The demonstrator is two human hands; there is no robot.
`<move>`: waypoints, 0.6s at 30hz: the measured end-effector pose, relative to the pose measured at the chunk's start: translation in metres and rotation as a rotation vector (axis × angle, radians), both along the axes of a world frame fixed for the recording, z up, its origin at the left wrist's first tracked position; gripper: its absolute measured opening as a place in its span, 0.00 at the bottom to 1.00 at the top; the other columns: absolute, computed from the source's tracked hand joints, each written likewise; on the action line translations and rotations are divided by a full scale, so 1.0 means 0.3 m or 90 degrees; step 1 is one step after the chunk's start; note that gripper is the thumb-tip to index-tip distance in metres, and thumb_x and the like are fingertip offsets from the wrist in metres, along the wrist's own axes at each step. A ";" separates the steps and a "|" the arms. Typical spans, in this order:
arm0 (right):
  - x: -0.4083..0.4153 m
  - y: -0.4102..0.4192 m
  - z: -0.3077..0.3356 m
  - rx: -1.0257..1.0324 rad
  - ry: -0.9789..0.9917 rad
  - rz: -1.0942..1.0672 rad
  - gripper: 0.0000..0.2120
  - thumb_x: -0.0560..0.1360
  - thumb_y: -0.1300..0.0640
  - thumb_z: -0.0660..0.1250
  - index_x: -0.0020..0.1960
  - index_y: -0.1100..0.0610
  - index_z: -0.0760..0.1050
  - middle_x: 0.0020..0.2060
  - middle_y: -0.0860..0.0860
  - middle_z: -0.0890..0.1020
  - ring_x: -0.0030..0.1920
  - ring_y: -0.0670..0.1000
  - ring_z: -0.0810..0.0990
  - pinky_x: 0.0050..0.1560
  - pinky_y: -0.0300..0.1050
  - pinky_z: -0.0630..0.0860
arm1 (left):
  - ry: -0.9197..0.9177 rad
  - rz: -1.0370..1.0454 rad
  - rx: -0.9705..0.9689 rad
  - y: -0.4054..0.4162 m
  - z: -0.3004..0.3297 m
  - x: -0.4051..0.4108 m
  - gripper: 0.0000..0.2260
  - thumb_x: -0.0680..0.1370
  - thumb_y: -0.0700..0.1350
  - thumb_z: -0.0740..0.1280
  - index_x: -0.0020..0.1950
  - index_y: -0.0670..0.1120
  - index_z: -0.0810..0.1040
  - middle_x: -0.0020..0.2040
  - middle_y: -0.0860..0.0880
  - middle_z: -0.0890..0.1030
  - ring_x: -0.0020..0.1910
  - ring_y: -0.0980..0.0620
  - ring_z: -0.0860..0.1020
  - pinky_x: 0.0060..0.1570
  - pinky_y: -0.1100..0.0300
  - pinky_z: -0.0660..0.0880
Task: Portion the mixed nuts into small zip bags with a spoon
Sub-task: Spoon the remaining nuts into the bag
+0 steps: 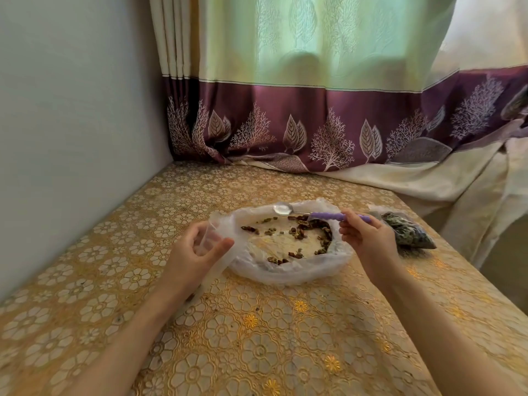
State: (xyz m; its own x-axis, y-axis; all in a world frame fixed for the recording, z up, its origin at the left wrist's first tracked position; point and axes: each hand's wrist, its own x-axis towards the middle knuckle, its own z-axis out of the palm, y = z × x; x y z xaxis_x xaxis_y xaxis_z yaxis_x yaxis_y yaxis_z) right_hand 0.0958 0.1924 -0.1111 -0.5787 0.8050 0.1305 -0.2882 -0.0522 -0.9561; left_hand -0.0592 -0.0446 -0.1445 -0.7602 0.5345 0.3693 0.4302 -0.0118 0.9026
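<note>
From my remote seat, I saw 2 bare forearms reaching over a table (257,352) covered in a gold floral cloth. My right hand (368,238) was clenched around the purple handle of a spoon (314,213), whose metal bowl pointed left and sat empty above the far rim of a large, crumpled clear plastic bag (285,270). That bag lay open like a shallow dish between both hands, with mixed nuts (300,232) scattered thinly inside, mostly along its far and right edges. My left hand (197,247) pinched a small zip bag (208,238), just beside the large bag's left edge; the small bag was so transparent that I could not tell whether its mouth was open or whether anything lay inside. 1 filled bag (408,232) of dark contents lay on the table behind my right hand, partly hidden by it. A purple-banded curtain (314,124) printed with leaves and trees hung behind. I could read no writing or labels anywhere.
</note>
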 end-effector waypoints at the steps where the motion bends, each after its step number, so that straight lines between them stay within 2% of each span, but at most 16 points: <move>1: 0.003 0.021 -0.008 -0.006 -0.012 -0.005 0.05 0.77 0.61 0.65 0.47 0.62 0.78 0.35 0.53 0.78 0.34 0.48 0.77 0.36 0.36 0.76 | 0.002 -0.002 -0.001 0.001 -0.001 -0.002 0.36 0.56 0.75 0.67 0.54 0.53 0.74 0.46 0.49 0.82 0.40 0.53 0.82 0.33 0.61 0.79; 4: 0.020 0.058 -0.025 0.017 -0.035 -0.023 0.06 0.77 0.59 0.65 0.45 0.61 0.79 0.33 0.52 0.79 0.34 0.48 0.76 0.35 0.36 0.75 | -0.002 0.001 -0.002 0.004 -0.007 -0.006 0.35 0.55 0.75 0.68 0.55 0.55 0.74 0.46 0.50 0.82 0.42 0.54 0.82 0.37 0.57 0.80; 9: 0.060 0.038 -0.061 0.143 -0.050 -0.102 0.12 0.77 0.56 0.65 0.40 0.64 0.77 0.25 0.49 0.80 0.26 0.43 0.75 0.25 0.34 0.70 | 0.006 -0.001 -0.005 0.009 -0.013 -0.006 0.34 0.55 0.75 0.68 0.54 0.57 0.74 0.46 0.50 0.82 0.42 0.54 0.82 0.36 0.58 0.80; 15: 0.106 0.006 -0.075 0.248 -0.041 -0.244 0.15 0.78 0.55 0.64 0.39 0.65 0.77 0.28 0.55 0.80 0.23 0.46 0.76 0.22 0.35 0.70 | 0.039 -0.003 -0.038 0.010 -0.023 -0.001 0.38 0.56 0.75 0.67 0.59 0.53 0.73 0.50 0.53 0.81 0.44 0.54 0.82 0.38 0.58 0.80; 18: 0.112 -0.010 -0.068 0.297 -0.050 -0.269 0.15 0.78 0.55 0.63 0.40 0.64 0.76 0.28 0.54 0.80 0.23 0.45 0.76 0.22 0.33 0.70 | 0.095 -0.035 -0.084 0.014 -0.027 0.011 0.31 0.59 0.75 0.64 0.55 0.58 0.72 0.49 0.54 0.81 0.39 0.56 0.82 0.31 0.63 0.78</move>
State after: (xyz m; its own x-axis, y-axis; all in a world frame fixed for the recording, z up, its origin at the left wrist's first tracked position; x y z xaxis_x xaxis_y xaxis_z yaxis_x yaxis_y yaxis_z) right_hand 0.1294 0.1892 -0.1316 -0.2460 0.8346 0.4929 -0.1211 0.4780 -0.8699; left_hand -0.0558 -0.0405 -0.1526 -0.6706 0.6248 0.3999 0.5616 0.0753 0.8240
